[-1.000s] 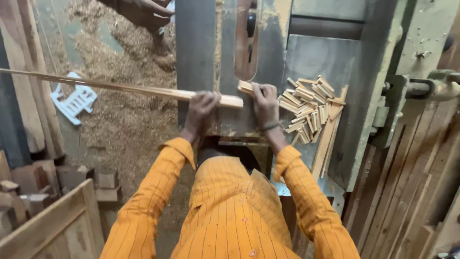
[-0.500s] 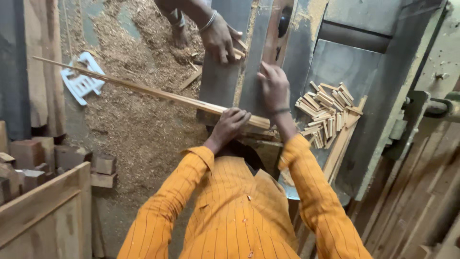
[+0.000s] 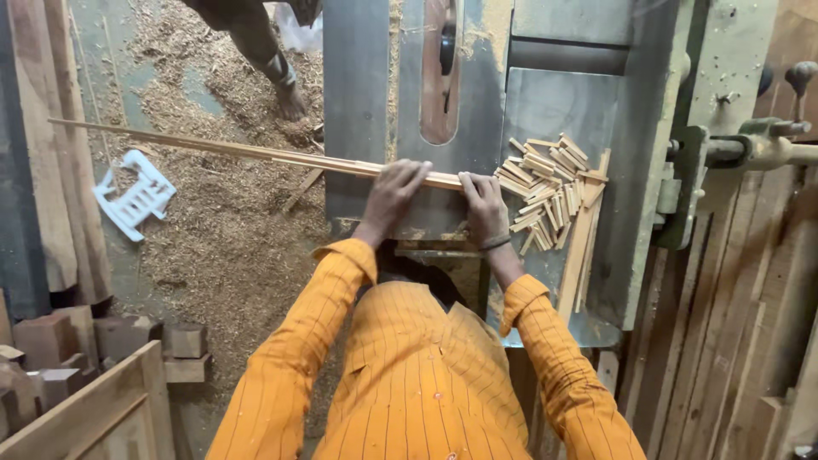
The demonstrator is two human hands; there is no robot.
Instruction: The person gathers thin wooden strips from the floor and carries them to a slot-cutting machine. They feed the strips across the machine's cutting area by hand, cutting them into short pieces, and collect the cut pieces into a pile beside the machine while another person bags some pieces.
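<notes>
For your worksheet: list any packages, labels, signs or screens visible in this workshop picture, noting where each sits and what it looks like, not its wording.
None can be made out: only the saw table, wood strips, cut offcuts, sawdust and a white plastic piece on the floor.

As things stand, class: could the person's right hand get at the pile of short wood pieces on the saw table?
Probably yes. The right hand rests on the long wooden strip, and the pile of short wood pieces lies just beside it, with nothing between.
</notes>
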